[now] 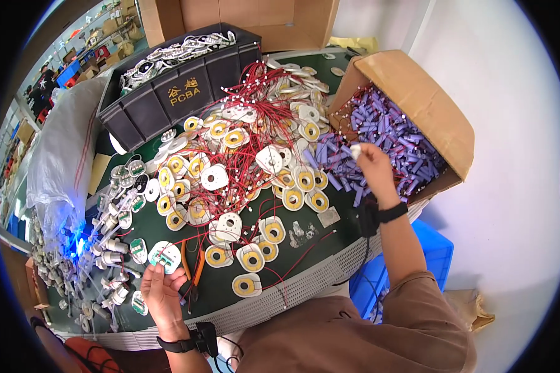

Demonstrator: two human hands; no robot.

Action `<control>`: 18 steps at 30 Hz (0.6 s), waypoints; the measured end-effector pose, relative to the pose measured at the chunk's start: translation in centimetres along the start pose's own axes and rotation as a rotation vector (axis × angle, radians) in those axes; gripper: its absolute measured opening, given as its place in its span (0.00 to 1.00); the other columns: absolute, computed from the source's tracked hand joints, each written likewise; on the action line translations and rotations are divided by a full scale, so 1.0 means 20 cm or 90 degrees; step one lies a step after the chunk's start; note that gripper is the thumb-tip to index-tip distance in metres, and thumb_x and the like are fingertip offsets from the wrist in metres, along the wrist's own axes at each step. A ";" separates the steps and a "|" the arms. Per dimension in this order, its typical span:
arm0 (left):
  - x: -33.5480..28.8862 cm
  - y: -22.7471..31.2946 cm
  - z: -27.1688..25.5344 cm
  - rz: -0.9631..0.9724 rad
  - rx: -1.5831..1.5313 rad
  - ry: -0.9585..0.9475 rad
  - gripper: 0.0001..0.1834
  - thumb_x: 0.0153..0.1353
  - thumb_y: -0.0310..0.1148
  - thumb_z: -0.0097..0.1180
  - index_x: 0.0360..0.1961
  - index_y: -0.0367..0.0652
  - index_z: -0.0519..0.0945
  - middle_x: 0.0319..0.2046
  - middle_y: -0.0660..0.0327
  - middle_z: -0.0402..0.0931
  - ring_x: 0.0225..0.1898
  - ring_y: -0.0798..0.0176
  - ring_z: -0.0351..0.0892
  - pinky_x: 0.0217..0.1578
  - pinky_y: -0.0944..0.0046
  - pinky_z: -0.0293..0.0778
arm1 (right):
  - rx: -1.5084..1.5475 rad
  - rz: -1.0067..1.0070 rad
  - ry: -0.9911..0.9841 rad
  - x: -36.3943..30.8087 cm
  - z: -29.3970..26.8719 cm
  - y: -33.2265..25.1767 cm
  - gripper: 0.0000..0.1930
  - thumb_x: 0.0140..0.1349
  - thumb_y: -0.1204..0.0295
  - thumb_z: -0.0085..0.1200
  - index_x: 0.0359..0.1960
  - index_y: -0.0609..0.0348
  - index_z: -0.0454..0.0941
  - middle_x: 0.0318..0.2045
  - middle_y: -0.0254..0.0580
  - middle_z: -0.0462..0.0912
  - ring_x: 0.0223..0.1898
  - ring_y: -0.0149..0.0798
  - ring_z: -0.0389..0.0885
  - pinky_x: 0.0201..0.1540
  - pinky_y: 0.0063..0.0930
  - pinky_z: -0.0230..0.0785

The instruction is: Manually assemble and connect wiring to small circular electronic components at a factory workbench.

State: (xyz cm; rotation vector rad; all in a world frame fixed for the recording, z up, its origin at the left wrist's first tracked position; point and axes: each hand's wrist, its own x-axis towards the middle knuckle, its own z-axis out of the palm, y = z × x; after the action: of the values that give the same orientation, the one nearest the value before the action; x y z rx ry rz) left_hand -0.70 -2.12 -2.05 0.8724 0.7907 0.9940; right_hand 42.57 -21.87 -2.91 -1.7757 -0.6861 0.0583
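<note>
My left hand (pixel 163 292) is closed on the edge of a round white disc with a green circuit board (pixel 165 253), above the near left part of the table. Orange-handled pliers (pixel 199 266) lie just right of that hand. My right hand (pixel 376 166) is over a heap of purple cylindrical battery cells (pixel 389 127) spilling out of a cardboard box (pixel 417 81). Its fingers are pinched together, and a small white piece (pixel 355 151) shows at the fingertips; what it is I cannot make out. Between my hands are white discs with yellow centres (pixel 251 256) and red wires (pixel 261 93).
A black plastic crate (pixel 180 93) full of white parts stands at the far left. Small motor-like parts (pixel 111 258), loose circuit boards and a bright blue light (pixel 78 245) are at the left, beside a clear plastic bag (pixel 65 143). Blue crates (pixel 432 245) stand below the right table edge.
</note>
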 end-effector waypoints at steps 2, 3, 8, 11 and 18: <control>0.01 -0.01 0.00 0.012 0.000 0.003 0.09 0.62 0.31 0.52 0.40 0.38 0.75 0.32 0.56 0.80 0.26 0.61 0.82 0.26 0.68 0.80 | -0.070 -0.016 0.005 0.10 -0.01 -0.03 0.10 0.55 0.71 0.54 0.36 0.66 0.77 0.27 0.44 0.81 0.29 0.32 0.78 0.34 0.26 0.69; 0.01 -0.01 0.01 0.031 -0.003 0.006 0.09 0.62 0.31 0.52 0.40 0.37 0.75 0.32 0.56 0.80 0.26 0.62 0.82 0.26 0.68 0.80 | -0.137 -0.028 0.007 0.14 0.00 -0.05 0.13 0.55 0.68 0.54 0.35 0.67 0.77 0.26 0.46 0.81 0.28 0.37 0.79 0.33 0.28 0.70; -0.04 0.04 -0.03 0.047 -0.007 0.028 0.11 0.63 0.31 0.50 0.43 0.36 0.75 0.34 0.55 0.80 0.28 0.61 0.82 0.27 0.67 0.80 | -0.386 -0.090 -0.051 0.25 0.22 -0.07 0.15 0.53 0.62 0.51 0.31 0.63 0.79 0.25 0.57 0.79 0.29 0.55 0.78 0.33 0.41 0.69; -0.05 0.05 -0.03 0.020 -0.021 -0.005 0.11 0.62 0.32 0.51 0.42 0.38 0.74 0.37 0.53 0.79 0.32 0.57 0.82 0.29 0.65 0.79 | -0.391 -0.152 -0.074 0.33 0.22 0.08 0.09 0.52 0.71 0.49 0.28 0.62 0.79 0.21 0.52 0.78 0.24 0.50 0.78 0.28 0.39 0.67; -0.02 0.01 -0.07 -0.033 -0.028 -0.032 0.13 0.63 0.30 0.49 0.45 0.33 0.73 0.36 0.50 0.79 0.33 0.59 0.82 0.32 0.66 0.81 | 0.304 -0.153 -0.031 0.13 0.21 -0.35 0.13 0.66 0.70 0.46 0.46 0.65 0.76 0.38 0.39 0.80 0.38 0.31 0.78 0.42 0.23 0.71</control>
State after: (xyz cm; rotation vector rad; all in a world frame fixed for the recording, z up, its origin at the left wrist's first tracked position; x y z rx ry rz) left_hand -2.15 -2.16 -2.44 0.8323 0.7429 0.9380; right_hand 40.23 -15.93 2.72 -1.2316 -0.8381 0.0938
